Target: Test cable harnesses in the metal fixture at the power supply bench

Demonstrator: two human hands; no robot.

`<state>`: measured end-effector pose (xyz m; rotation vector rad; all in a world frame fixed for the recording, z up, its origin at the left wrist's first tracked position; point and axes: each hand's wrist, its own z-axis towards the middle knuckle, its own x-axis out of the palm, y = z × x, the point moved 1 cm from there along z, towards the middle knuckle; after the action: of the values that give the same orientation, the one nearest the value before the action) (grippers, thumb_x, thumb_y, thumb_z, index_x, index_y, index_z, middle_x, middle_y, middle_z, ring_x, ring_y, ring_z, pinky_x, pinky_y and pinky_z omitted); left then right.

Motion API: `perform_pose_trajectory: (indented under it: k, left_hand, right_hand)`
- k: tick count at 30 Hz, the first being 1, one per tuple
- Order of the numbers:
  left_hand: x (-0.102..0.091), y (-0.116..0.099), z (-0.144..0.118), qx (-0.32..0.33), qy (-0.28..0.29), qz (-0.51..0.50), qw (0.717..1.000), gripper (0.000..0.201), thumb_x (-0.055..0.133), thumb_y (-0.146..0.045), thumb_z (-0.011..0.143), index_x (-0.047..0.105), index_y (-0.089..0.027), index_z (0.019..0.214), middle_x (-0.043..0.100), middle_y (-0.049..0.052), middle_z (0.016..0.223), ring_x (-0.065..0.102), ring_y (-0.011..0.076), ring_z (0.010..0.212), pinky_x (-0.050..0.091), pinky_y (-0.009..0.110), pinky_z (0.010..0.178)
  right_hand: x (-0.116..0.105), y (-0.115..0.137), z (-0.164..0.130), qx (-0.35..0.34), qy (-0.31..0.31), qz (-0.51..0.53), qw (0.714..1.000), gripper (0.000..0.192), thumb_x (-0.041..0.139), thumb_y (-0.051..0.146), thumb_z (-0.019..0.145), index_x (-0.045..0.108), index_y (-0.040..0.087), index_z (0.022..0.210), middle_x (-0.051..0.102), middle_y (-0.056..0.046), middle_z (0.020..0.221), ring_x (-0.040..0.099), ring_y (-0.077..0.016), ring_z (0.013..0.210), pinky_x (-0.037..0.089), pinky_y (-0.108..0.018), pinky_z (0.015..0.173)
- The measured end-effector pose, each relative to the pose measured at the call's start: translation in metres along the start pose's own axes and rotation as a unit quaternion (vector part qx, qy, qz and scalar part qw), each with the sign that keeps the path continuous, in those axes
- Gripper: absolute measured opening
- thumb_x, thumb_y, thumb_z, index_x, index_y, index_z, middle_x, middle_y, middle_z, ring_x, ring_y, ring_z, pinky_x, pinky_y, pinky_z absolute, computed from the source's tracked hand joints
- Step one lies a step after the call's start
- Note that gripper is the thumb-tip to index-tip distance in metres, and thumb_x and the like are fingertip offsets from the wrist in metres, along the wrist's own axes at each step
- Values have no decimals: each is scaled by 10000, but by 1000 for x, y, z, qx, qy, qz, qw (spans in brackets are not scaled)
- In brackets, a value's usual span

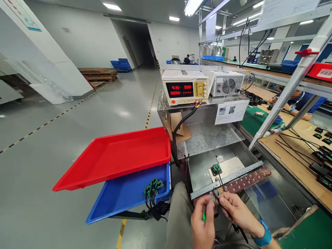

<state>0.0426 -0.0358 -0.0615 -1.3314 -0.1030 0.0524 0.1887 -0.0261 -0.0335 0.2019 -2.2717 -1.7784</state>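
Left hand (202,224) pinches a small green-tipped part (204,217); right hand (234,207) grips its thin, limp black cable (234,221), seemingly light, best held near the ends.

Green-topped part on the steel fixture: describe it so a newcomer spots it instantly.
Start at the power supply with red digits, then drop down to the steel tray just beyond the hands. On the pale plate there sits the small coil part, dark base with a green top, a thin black lead running toward the right hand. It sits alone; similar green coils lie bunched in the blue bin.
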Motion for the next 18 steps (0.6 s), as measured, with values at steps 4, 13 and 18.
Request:
perform_pose_trajectory:
  k: [4,13,18]
  left_hand:
    - [-9,-14,17,-246,28,-100,964,476,698,-625,807,664,-171,946,658,2,725,591,130,649,485,235,615]
    - [-40,-11,29,-392,218,-114,887,305,766,-423,693,608,-162,680,599,-23,564,500,69,507,331,192,495]
    - [-54,-4,28,-493,339,-164,784,173,762,-274,592,666,-143,653,616,9,506,517,85,432,282,216,445]
  right_hand:
    - [6,-11,-10,-15,-2,-51,999,553,486,700,963,558,171,818,399,69,569,298,-84,504,240,-225,486]
    - [7,-9,-35,-185,-43,-333,924,235,487,346,1061,685,222,1093,671,-27,881,583,-145,777,385,-256,704]
    - [-1,-17,-40,-239,26,-381,893,269,496,335,1061,735,214,1069,575,-6,713,506,-138,652,308,-278,611]
